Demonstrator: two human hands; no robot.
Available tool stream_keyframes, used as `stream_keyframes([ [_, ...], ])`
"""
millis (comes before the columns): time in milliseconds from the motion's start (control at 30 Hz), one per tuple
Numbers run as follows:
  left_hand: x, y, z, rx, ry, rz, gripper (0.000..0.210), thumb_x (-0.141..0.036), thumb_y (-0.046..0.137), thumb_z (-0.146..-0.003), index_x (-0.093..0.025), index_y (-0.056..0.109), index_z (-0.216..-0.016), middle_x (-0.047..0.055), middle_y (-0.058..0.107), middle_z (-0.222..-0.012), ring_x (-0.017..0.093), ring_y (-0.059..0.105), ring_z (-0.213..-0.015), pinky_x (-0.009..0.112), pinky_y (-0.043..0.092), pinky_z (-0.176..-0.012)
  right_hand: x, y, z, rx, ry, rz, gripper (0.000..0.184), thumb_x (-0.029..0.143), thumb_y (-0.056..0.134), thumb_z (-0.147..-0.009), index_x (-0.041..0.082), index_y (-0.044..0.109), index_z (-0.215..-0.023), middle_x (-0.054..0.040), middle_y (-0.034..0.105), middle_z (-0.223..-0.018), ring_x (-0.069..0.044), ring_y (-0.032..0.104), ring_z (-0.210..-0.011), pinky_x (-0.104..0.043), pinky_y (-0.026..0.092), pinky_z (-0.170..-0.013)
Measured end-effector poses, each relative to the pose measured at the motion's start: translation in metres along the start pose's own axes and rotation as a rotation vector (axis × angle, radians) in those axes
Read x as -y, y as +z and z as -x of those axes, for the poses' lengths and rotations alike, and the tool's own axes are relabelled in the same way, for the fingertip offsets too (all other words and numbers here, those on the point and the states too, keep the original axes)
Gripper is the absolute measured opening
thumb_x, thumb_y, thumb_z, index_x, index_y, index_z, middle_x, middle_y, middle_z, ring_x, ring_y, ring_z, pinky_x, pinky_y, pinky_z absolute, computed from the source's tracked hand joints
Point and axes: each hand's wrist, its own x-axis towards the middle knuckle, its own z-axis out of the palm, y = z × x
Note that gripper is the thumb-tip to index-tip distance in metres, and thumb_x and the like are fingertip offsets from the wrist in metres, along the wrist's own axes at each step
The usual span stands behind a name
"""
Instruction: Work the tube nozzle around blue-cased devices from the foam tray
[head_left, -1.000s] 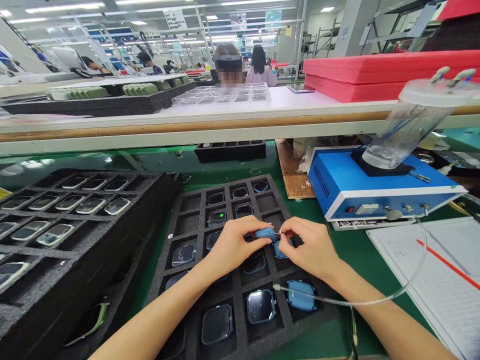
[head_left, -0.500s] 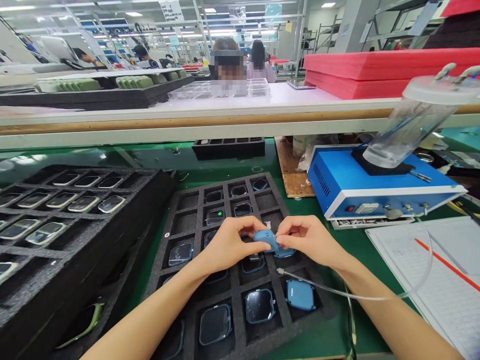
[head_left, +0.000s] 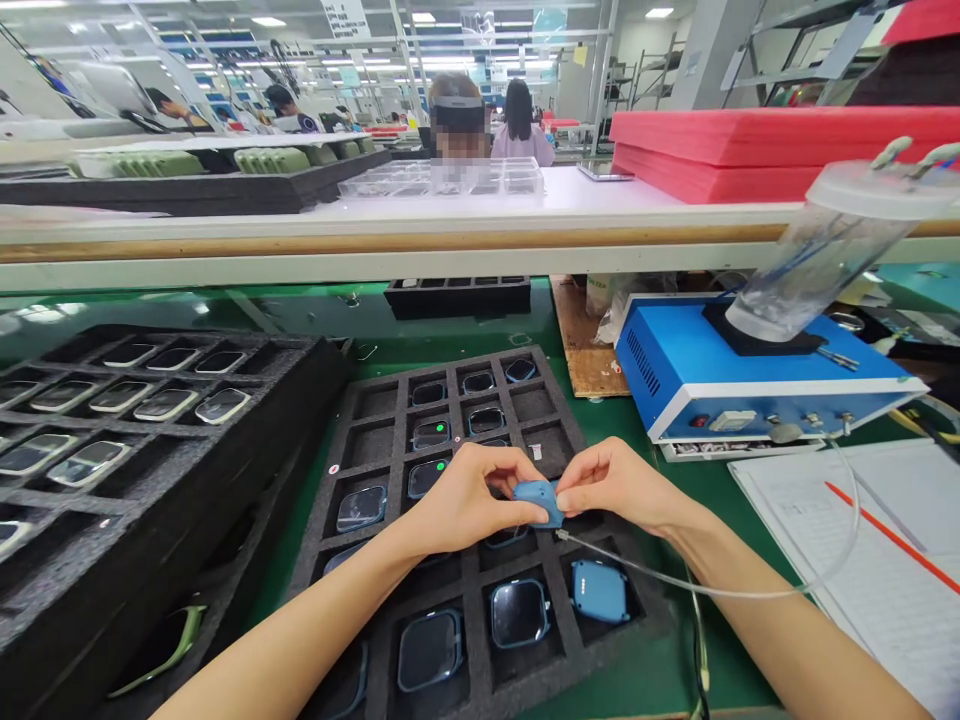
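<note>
My left hand (head_left: pixel 491 490) is closed on a blue smartwatch case (head_left: pixel 538 498), thumb below and fingers above. My right hand (head_left: pixel 619 488) pinches the right edge of the same case; anything small between these fingertips is hidden. Both hands are above a black foam tray (head_left: pixel 517 680) with several blue-framed watches in its compartments. One blue watch case (head_left: pixel 600 590) lies back side up in the tray, below my right hand. A clear thin tube (head_left: pixel 675 580) runs under my right wrist, its pale tip close under the held case.
On the left stands a stack of black foam trays (head_left: pixel 165 480) with watches. A blue machine (head_left: pixel 765 370) carrying a clear cylinder (head_left: pixel 825 250) stands at the right, with paper (head_left: pixel 825 520) and a red pen (head_left: pixel 892 540) before it. A white shelf (head_left: pixel 450 260) crosses the back.
The held watch case and both hands have shifted slightly down and right, and the case is turned a little. A second green dot on a watch in the tray has come into sight.
</note>
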Motion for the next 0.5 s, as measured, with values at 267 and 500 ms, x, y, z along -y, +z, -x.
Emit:
stream_keyframes([
  [267, 0.02, -0.005, -0.015, -0.039, -0.043, 0.567, 0.032, -0.039, 0.049, -0.086, -0.012, 0.033, -0.09, 0.003, 0.052, -0.082, 0.01, 0.053, -0.07, 0.023, 0.045, -0.062, 0.007, 0.01, 0.006, -0.422, -0.138, 0.145, 0.036, 0.04, 0.058, -0.075, 0.006, 0.051, -0.084, -0.0041, 0.056, -0.059, -0.008, 0.049, -0.042, -0.014, 0.037, -0.039],
  [500, -0.002, -0.002, -0.009, -0.17, -0.239, 0.767, 0.023, -0.035, 0.039, -0.088, -0.015, 0.033, -0.098, 0.006, 0.054, -0.078, 0.013, 0.047, -0.061, 0.022, 0.038, -0.053, -0.021, 0.019, 0.12, 0.019, 0.016, 0.616, 0.018, 0.024, 0.047, -0.08, 0.01, 0.056, -0.073, 0.002, 0.043, -0.054, 0.002, 0.037, -0.047, -0.006, 0.028, -0.049],
])
